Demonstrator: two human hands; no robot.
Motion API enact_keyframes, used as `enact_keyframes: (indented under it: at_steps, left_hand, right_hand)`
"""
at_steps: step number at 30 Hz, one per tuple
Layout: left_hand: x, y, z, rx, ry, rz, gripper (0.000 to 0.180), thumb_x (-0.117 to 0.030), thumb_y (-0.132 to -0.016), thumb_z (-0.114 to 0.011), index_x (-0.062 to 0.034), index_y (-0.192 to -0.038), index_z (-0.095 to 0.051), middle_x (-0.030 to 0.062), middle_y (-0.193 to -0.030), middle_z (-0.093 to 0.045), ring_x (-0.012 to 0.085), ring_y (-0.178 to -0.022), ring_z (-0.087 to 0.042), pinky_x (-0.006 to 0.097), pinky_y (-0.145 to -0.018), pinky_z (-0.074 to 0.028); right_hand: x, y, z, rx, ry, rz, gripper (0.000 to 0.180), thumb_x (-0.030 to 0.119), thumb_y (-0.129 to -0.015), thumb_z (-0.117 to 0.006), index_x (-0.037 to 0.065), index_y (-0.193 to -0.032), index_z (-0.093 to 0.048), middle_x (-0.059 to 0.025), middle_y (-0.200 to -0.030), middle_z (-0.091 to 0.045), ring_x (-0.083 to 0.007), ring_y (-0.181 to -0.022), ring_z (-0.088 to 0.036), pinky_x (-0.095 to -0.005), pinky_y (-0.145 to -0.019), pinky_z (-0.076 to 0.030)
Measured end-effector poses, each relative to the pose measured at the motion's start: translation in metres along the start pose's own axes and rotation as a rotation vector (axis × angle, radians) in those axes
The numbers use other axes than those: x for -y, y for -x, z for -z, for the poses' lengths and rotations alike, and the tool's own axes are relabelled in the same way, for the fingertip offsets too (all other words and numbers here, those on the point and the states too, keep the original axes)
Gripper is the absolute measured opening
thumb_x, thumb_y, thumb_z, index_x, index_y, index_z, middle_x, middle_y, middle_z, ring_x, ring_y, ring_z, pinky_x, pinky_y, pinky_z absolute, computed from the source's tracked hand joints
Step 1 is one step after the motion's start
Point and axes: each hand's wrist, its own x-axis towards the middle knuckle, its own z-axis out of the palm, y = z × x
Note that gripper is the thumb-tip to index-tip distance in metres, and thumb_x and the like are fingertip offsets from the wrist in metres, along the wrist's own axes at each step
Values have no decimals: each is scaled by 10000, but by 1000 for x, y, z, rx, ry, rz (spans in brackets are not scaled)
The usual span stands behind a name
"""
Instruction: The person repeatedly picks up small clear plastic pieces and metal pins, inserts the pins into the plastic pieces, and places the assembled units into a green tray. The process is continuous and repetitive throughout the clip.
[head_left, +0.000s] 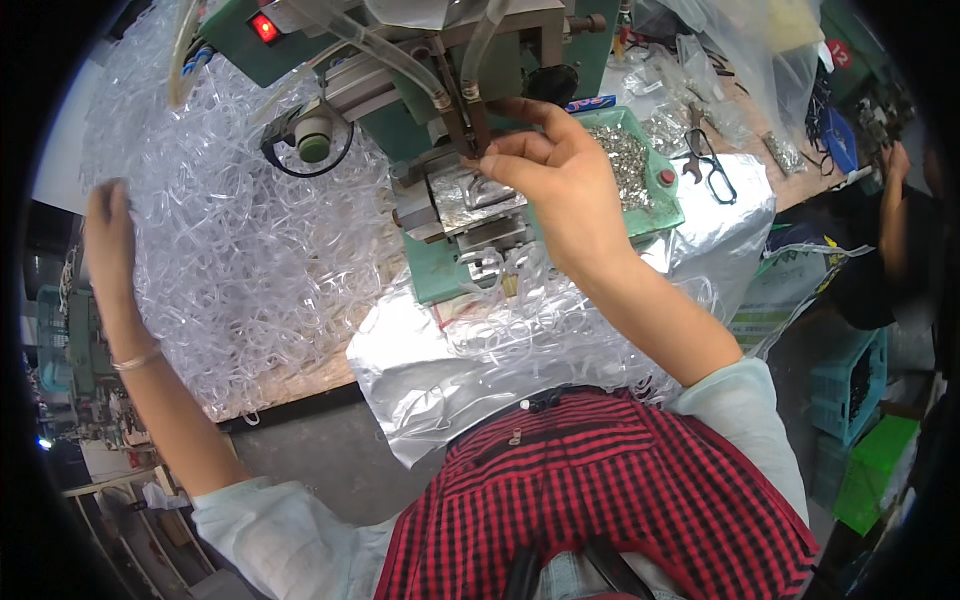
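My right hand is at the head of a green bench machine. Its thumb and index finger come together beside the dark vertical tool; whatever they pinch is too small to make out. Far to the left, my left hand is raised at the outer edge of a large heap of clear plastic loops. Motion blurs its fingers, so I cannot see if they hold anything. More clear loops lie below the machine, on silver foil that hangs over the table's front edge.
Right of the machine stands a green tray of small shiny metal pieces. Dark-handled scissors and a wrench lie beyond it. A round green button sticks out left of the machine. Another person's arm shows at far right, above crates.
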Motion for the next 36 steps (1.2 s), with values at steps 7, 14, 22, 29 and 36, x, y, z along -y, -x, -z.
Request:
enact_keyframes:
  at_steps: [7, 14, 22, 29, 36]
  left_hand:
    - [-194, 201, -94, -434, 732, 265, 371, -232, -997, -576, 78, -1198, -540, 165, -1126, -627, 213, -1102, -597, 374, -1000, -458]
    - [-292, 206, -94, -251, 979, -791, 240, 66, -701, -724, 6, -922, -652, 160, -1027, -704, 300, -747, -645, 424, -699, -581]
    - [-298, 193, -116, -234, 890, -897, 227, 31, -712, -753, -38, -883, -620, 108, -1024, -695, 255, -815, -636, 447, -810, -621]
    - [-291, 214, -114, -108, 928, -721, 287, 30, -715, -709, -39, -992, -688, 123, -1118, -696, 300, -913, -639, 505, -908, -548]
    - [-241, 251, -61, 296, 745, -232, 170, 36, -788, -734, -2, -949, -694, 117, -1045, -688, 262, -976, -646, 349, -869, -494]
  right_hand:
    - [-29, 13, 95, -206, 1293, 348, 264, 143, -776, -715, 50, -1023, -723, -161, -1190, -666, -365, -1221, -549, -463, -1009, -460]
    - [-72, 2, 137, -248, 1439, 421, 150, 133, -756, -735, 51, -879, -707, -112, -1155, -663, -333, -1177, -566, -448, -939, -480]
    - [-64, 1, 136, -369, 1271, 361, 131, 168, -792, -732, 64, -871, -738, -106, -853, -683, -318, -862, -640, -421, -774, -507]
    - [-64, 2, 131, -445, 1167, 335, 136, 160, -829, -703, 57, -912, -731, -121, -840, -719, -308, -763, -681, -383, -713, -533]
    - [-56, 24, 134, -411, 899, 213, 154, 134, -841, -719, 48, -965, -747, -92, -874, -739, -202, -801, -710, -302, -739, -528]
